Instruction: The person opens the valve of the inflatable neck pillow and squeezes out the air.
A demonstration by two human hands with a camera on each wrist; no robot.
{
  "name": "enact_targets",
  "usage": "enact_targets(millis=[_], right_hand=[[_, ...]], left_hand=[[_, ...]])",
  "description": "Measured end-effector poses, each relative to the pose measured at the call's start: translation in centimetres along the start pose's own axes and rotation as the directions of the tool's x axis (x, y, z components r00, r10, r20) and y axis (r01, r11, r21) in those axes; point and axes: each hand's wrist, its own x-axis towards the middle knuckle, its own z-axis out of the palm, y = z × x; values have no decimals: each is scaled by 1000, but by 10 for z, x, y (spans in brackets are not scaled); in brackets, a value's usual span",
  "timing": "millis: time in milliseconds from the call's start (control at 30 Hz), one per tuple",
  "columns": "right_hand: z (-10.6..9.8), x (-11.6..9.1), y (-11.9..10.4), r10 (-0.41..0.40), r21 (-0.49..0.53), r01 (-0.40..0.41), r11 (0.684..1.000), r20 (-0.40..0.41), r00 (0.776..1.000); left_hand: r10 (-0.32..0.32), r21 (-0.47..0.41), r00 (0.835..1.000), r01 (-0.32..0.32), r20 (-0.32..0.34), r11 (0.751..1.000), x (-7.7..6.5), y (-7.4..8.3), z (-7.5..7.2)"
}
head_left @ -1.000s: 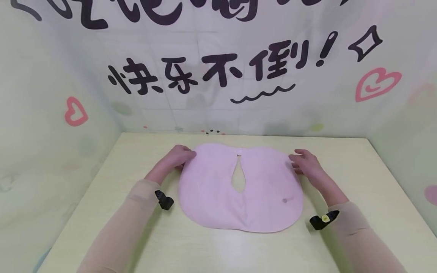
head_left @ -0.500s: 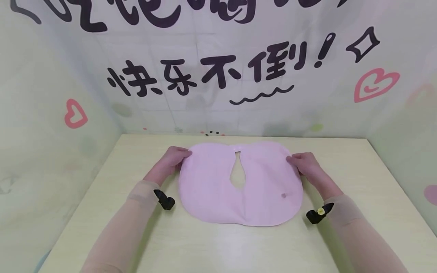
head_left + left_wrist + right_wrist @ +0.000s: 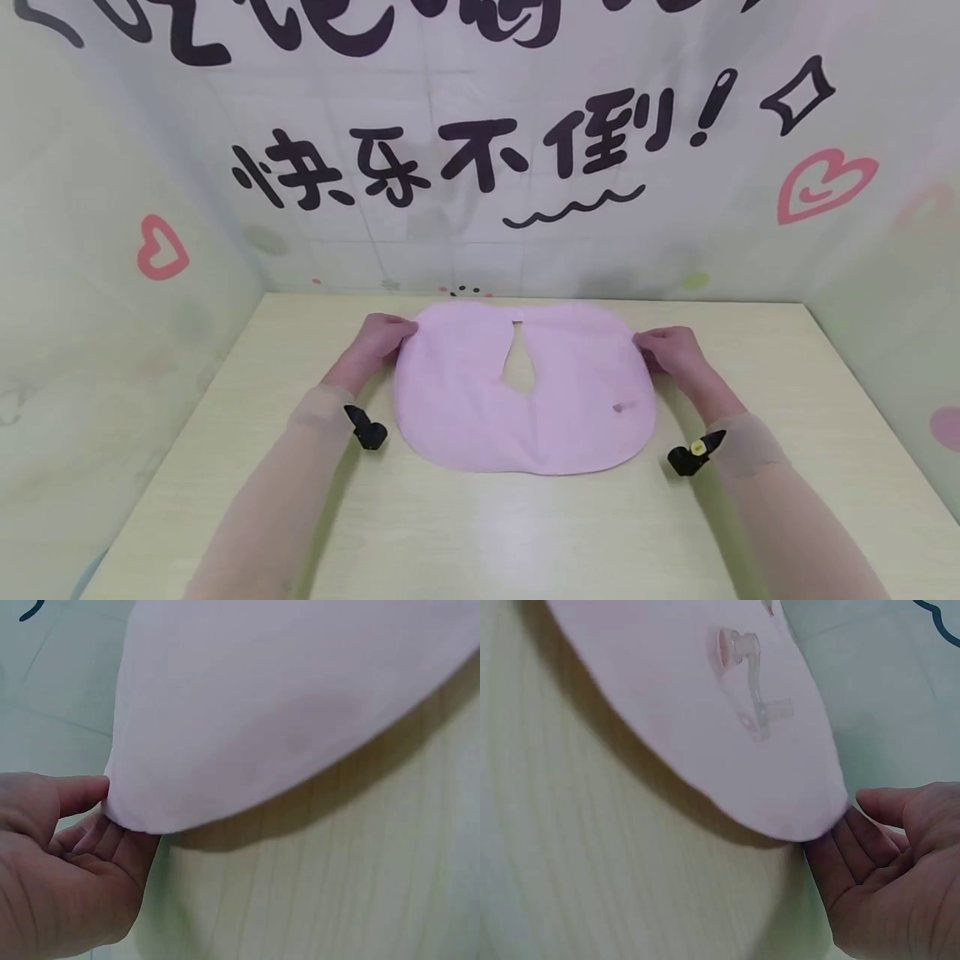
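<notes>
A flat, pink inflatable neck pillow (image 3: 457, 392) lies over the table, with a teardrop opening at its centre. My left hand (image 3: 378, 337) pinches its far left edge, thumb on the rim and fingers beneath. Opposite, my right hand (image 3: 672, 348) holds the far right edge; the right wrist view has the thumb tip right at the rim and the fingers tucked below. A clear plastic valve (image 3: 754, 679) with its open cap sticks up from the right half. Shadows under the rim in both wrist views show the edges raised off the wood.
The pale wooden table (image 3: 480, 542) runs back to a white printed curtain (image 3: 465, 250) with black lettering and pink hearts. Similar cloth walls stand at the left and right. A small black camera sits on each wrist.
My right hand has gone from loose fingers beside the pillow to gripping its edge. The pillow has shifted slightly away from me, toward the curtain, with both hands at its edges.
</notes>
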Motion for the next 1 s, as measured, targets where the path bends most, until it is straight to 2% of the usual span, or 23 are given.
enact_targets(millis=[67,200,367,533,667,1000], right_hand=[[-2,-5,2,-7,13,7,1000,21,1000],[-8,-17,9,-4,-19,5,1000,63,998],[-7,-33,17,-12,-36,16,999,107,994],[-2,-42,19,-15,-26,17,1000,89,996],[0,-44,17,-19,-14,20,1000,90,996],[2,-46,16,-35,-27,36,999,26,999]], left_hand=[[-7,-2,1000,7,20,1000,-8,-1,-7],[-19,-36,995,23,100,999,-24,-5,-19],[-46,-5,987,48,154,999,-38,-13,-24],[-39,32,992,35,123,999,-37,-22,-23],[-58,54,995,53,86,997,-37,-26,-22],[-38,81,995,30,97,996,-39,-22,-22]])
